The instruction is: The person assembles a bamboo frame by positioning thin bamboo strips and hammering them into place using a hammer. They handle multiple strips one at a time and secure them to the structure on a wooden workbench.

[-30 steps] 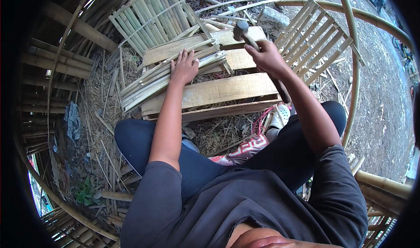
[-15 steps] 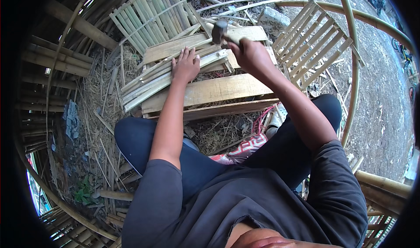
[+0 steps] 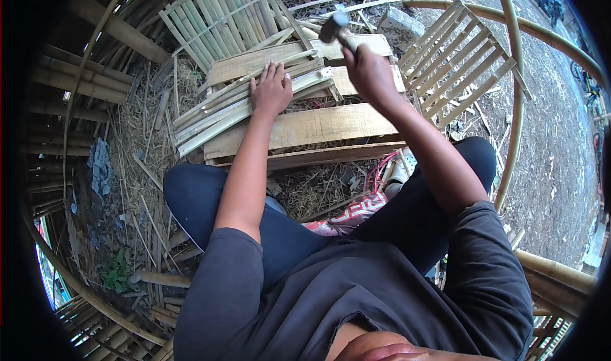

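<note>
Lifted again since half a second ago, the hammer (image 3: 335, 25) stands with its head above the far end of the planks, the right hand (image 3: 369, 71) clamped around its handle with fingers curled tight. Just left of it, the left hand (image 3: 272, 90) presses flat, fingers together and pointing away, on a bundle of bamboo slats (image 3: 242, 110) lying across the wide wooden planks (image 3: 318, 125). A slatted bamboo panel (image 3: 216, 14) lies beyond the slats; another panel (image 3: 461, 62) lies at the planks' right end. Straw (image 3: 137, 170) covers the ground at the left.
</note>
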Demonstrator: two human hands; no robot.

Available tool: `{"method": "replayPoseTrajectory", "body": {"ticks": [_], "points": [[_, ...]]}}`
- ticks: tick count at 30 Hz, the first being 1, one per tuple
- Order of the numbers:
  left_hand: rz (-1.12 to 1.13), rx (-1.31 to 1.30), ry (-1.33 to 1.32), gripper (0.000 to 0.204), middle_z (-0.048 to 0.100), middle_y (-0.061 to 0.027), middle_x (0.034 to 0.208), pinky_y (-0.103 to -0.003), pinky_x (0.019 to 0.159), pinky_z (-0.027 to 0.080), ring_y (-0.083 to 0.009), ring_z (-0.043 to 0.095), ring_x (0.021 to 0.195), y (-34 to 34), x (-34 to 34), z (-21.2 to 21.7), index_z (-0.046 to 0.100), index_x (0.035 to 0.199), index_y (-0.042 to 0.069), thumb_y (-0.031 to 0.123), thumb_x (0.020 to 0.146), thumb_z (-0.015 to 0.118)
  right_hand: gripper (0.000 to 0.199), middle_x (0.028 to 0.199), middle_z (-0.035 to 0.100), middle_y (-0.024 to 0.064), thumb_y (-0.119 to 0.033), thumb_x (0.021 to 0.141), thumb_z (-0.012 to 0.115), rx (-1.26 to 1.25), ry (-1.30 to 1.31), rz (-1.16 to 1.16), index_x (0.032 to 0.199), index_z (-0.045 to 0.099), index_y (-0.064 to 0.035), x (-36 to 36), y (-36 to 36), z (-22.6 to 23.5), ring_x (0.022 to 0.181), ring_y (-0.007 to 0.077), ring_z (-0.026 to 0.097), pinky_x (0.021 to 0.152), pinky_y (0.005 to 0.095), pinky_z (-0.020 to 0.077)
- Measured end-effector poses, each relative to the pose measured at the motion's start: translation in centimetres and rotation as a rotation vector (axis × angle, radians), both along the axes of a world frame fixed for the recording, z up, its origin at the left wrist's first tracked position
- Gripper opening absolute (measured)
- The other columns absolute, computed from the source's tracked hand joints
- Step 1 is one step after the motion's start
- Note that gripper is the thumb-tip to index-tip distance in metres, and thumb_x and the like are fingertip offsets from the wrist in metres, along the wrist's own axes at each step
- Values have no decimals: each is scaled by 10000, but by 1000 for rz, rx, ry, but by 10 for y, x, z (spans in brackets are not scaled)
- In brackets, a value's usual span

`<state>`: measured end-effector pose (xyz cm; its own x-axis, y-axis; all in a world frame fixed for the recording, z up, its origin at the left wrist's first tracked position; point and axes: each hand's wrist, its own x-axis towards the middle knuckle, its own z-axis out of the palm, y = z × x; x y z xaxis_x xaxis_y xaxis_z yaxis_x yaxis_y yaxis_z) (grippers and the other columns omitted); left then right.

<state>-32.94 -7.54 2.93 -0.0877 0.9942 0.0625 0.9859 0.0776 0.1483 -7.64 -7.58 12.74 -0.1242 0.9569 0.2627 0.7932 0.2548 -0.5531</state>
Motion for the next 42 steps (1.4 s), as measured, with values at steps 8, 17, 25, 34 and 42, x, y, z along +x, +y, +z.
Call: {"method": "replayPoseTrajectory", "body": {"ticks": [8,17,25,34,42], "points": [[21,-23,-30,573,266,-63,1673,-515,1252,155,-213,243,1543,0,-3,-2,352,1578,163,383,1050,318,462,791,686,283,-395,1023,539,-56,0,7,929,643,44,-12,-5,14,775,458,692,719,549,537],[35,-25,-46,557,286,-60,1665,-507,1252,165,-207,253,1540,0,-1,-4,355,1576,164,329,1048,292,482,723,659,288,-411,1024,555,-3,5,-26,868,633,38,-7,-2,1,695,482,662,640,565,510],[5,2,-69,563,307,-66,1656,-494,1254,168,-198,266,1534,10,7,-3,378,1564,130,287,1028,303,501,792,669,325,-419,1030,536,-203,-8,-109,893,643,52,0,-8,-39,763,505,670,707,577,520],[-3,27,-59,564,338,-88,1640,-493,1249,184,-206,287,1526,9,9,-12,408,1543,95,275,1018,310,482,820,692,296,-393,1023,536,-248,-159,18,911,648,62,5,-9,-42,812,481,690,748,571,536],[-330,-21,-168,795,336,-29,1645,-637,1232,129,-213,279,1530,-15,3,29,372,1566,303,652,892,607,596,834,676,349,-432,1017,540,-249,25,-137,866,687,125,8,5,-4,845,494,687,789,526,538]]}}
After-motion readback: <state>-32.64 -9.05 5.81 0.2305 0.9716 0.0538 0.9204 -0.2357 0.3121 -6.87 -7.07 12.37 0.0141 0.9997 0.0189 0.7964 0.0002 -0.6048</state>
